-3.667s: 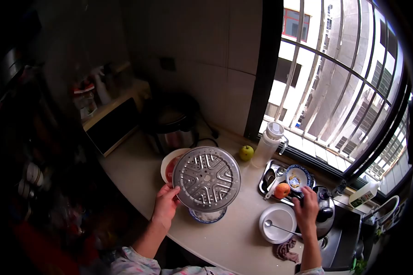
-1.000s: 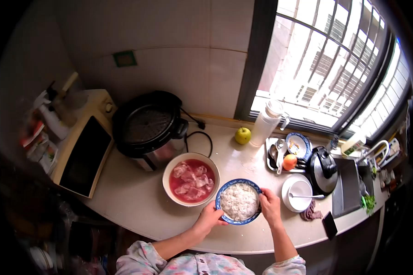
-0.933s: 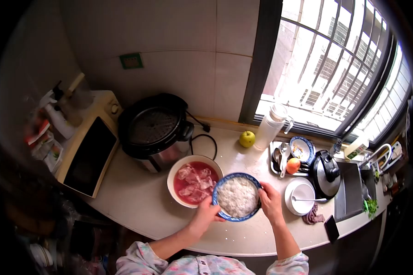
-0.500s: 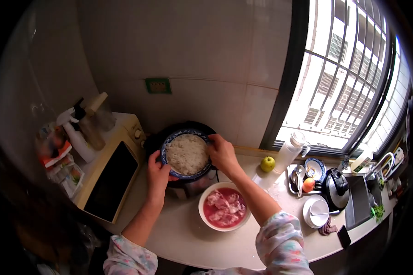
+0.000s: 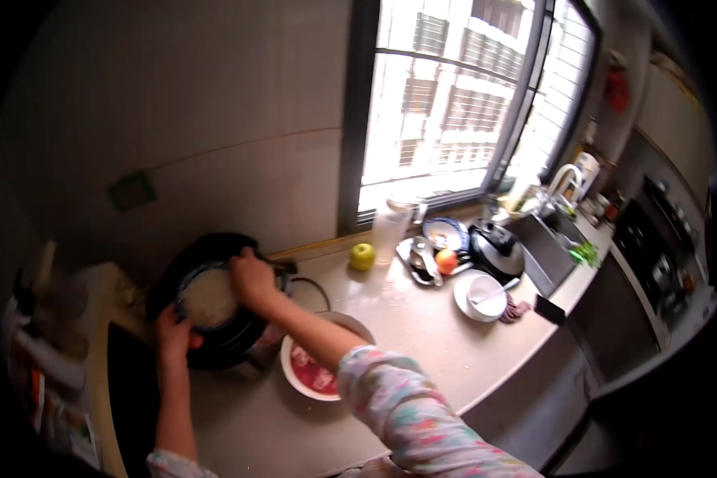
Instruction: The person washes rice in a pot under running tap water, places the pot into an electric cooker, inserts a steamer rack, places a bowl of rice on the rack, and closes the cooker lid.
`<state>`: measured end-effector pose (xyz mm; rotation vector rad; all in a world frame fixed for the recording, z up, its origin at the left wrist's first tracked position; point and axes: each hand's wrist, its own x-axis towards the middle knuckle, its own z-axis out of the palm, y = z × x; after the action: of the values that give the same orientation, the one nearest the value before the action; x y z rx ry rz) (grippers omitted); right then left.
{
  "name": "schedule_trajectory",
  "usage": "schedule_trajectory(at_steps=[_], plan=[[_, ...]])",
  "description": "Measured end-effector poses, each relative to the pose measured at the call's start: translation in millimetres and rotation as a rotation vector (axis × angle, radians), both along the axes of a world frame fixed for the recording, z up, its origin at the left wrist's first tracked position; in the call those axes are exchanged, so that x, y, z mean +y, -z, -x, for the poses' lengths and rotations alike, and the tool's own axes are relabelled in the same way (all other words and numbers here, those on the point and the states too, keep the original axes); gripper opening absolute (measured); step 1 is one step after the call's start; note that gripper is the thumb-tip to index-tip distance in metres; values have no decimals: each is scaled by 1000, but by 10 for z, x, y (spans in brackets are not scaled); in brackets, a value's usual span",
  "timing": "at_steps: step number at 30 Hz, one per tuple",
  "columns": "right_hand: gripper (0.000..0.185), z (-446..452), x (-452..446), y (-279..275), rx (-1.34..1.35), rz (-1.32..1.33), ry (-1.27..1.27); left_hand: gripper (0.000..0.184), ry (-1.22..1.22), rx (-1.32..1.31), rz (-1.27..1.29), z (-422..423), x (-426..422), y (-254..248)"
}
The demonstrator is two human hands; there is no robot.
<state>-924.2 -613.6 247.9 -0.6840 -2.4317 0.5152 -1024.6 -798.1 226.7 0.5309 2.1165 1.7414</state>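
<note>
A blue-rimmed bowl of white rice (image 5: 209, 298) is at the opening of the black electric cooker (image 5: 227, 342). My left hand (image 5: 173, 333) grips the bowl's lower left rim. On its right side, my right hand (image 5: 252, 280) has its fingers closed on the rim. Blur hides the fingertips, and I cannot tell whether the bowl rests on anything. Beside the cooker, partly under my right forearm, stands a white bowl (image 5: 287, 368) with meat in red liquid.
A microwave (image 5: 119, 382) stands at the left. Along the window are a green apple (image 5: 362, 256), a clear pitcher (image 5: 389, 231), a tray (image 5: 413, 267) with utensils, a black-lidded pot (image 5: 498, 253) and the sink (image 5: 538, 247). White bowls (image 5: 479, 296) sit nearer the counter edge.
The rice bowl went from above the counter, beside the meat bowl, to the cooker, and now looks lower in its opening. Both hands stayed on it. The view has turned right.
</note>
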Motion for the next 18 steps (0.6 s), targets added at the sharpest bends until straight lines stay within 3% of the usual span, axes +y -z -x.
schedule_trajectory(at_steps=[3,8,12,14,16,18], plan=[[10,-229,-97,48,346,72,-113,59,-85,-99,-81,-66,-65,-25],[19,-1263,-146,-80,501,-11,-250,52,-212,-58,-83,-305,-78,-160],[15,-2320,621,166,250,6,-135,44,-341,49,-165,-401,-127,-3],[14,-2903,1231,332,100,48,102,44,-438,103,-218,-487,-134,81],[13,-3596,1878,388,22,-137,290,42,-473,190,-295,-547,-178,271],[17,-4299,2526,438,-58,-113,455,39,-501,218,-215,-1091,-158,50]])
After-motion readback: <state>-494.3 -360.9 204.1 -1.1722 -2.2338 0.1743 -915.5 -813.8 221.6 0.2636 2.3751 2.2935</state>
